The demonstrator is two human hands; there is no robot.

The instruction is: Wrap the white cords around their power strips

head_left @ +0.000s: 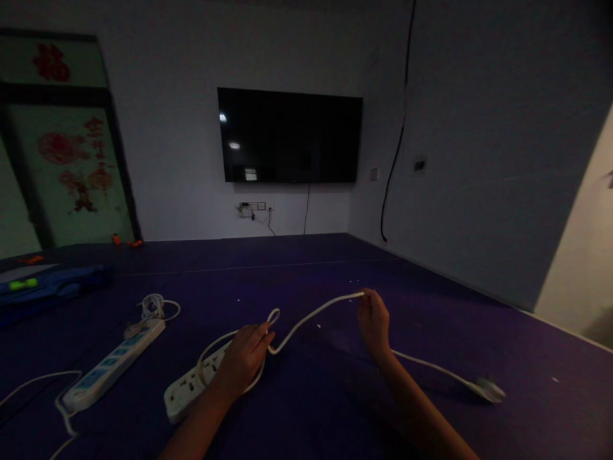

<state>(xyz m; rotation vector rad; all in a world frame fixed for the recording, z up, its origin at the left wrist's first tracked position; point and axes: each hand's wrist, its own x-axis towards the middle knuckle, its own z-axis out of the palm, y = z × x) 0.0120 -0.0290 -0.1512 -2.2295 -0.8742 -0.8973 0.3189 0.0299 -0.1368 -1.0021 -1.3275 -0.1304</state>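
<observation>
A white power strip (184,391) lies on the purple surface, with its white cord (313,312) looped across it. My left hand (246,358) is closed over the far end of the strip, pressing the loops of cord there. Held up to the right, my right hand (375,322) pinches the cord between thumb and fingers. Between the two hands the cord rises in a slack curve. Past my right hand it runs down to the white plug (487,388), which lies on the surface at the right.
A second power strip (115,364) with blue sockets and a coiled cord (153,308) lies to the left. Blue cloth (71,281) sits farther left. A television (290,136) hangs on the back wall, and a black cable (393,160) runs down the right wall.
</observation>
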